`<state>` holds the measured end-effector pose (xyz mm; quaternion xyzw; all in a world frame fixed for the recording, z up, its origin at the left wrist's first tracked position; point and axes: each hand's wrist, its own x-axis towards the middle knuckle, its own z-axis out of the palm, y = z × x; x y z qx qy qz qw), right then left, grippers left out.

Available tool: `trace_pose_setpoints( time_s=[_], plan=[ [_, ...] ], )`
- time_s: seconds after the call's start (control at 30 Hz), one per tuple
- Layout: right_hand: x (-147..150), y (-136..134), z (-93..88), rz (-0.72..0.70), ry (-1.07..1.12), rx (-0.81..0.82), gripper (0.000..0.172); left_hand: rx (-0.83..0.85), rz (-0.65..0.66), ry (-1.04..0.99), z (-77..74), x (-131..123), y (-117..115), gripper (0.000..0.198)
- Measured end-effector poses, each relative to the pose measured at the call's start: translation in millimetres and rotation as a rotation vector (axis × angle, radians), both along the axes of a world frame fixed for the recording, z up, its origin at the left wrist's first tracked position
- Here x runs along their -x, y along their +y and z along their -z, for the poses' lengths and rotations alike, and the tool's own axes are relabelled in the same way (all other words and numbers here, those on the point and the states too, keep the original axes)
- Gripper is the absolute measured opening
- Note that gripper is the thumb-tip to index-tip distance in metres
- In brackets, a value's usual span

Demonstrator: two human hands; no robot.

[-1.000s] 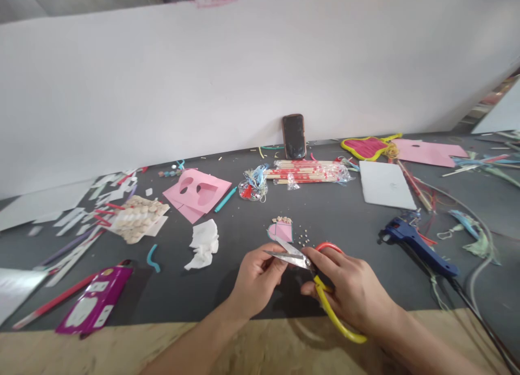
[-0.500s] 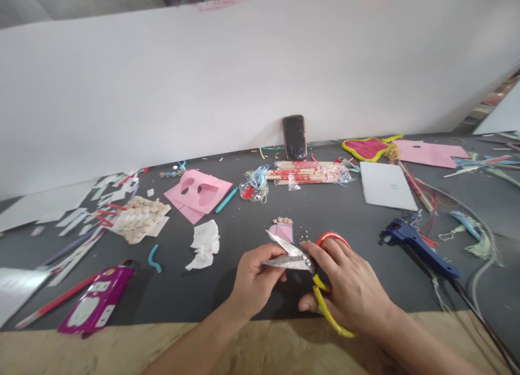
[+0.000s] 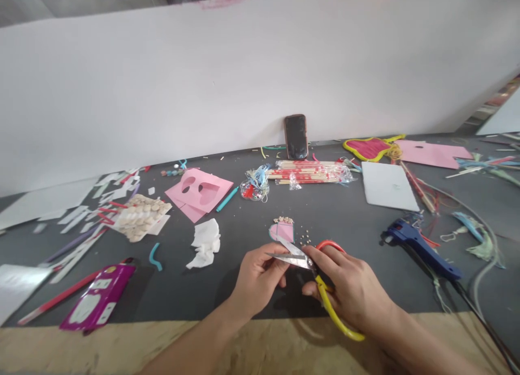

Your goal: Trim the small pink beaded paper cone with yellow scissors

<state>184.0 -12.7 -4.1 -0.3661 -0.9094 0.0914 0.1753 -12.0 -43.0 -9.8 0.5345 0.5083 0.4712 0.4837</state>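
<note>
My right hand [image 3: 349, 280] grips scissors [image 3: 299, 258] with one red and one yellow handle; their blades are partly apart and point left. Close in front of the blades, my left hand [image 3: 260, 277] is closed in a pinch, and whatever its fingertips hold is hidden. The blade tips lie over the left fingers in this view. Just beyond them lies a small pink rounded piece [image 3: 286, 231] with dark edging and small beige bits along its far edge. Several loose beige beads or pellets [image 3: 305, 237] are scattered to its right.
A blue glue gun [image 3: 422, 247] with a cable lies right, near a white card [image 3: 389, 185]. Wrapped sticks [image 3: 311, 173] and a leaning phone [image 3: 296, 136] stand ahead. Left are pink cut sheets [image 3: 203, 193], crumpled tissue [image 3: 205, 244] and a purple packet [image 3: 99, 299].
The scissor blades have come closer together, and the yellow handle has swung down to the right. My left hand stays pinched in nearly the same place.
</note>
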Motion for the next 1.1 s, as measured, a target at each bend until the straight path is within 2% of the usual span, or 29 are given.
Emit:
trace_pose_setpoints(
  time_s=[0.2,0.43,0.67,0.83,1.1],
  plan=[
    [-0.3,-3.9,-2.2,0.019,-0.013,0.032,0.044,-0.013,0.01,-0.029,-3.3,-1.3,-1.9,0.028],
    [-0.4,1.5,1.4,0.029,0.016,-0.05,0.047,0.003,-0.053,-0.024,-6.4,1.6,0.3,0.018],
    [1.6,1.7,-3.4,0.048,-0.038,-0.073,0.061,-0.045,-0.082,0.026,-6.1,1.9,0.7,0.014],
    [3.3,-0.5,-6.5,0.027,-0.029,-0.067,0.064,-0.089,-0.078,0.068,-8.8,2.1,-1.5,0.011],
    [3.3,2.5,1.1,0.003,0.046,-0.033,0.058,-0.065,-0.076,0.064,-4.7,1.6,0.8,0.013]
  ],
)
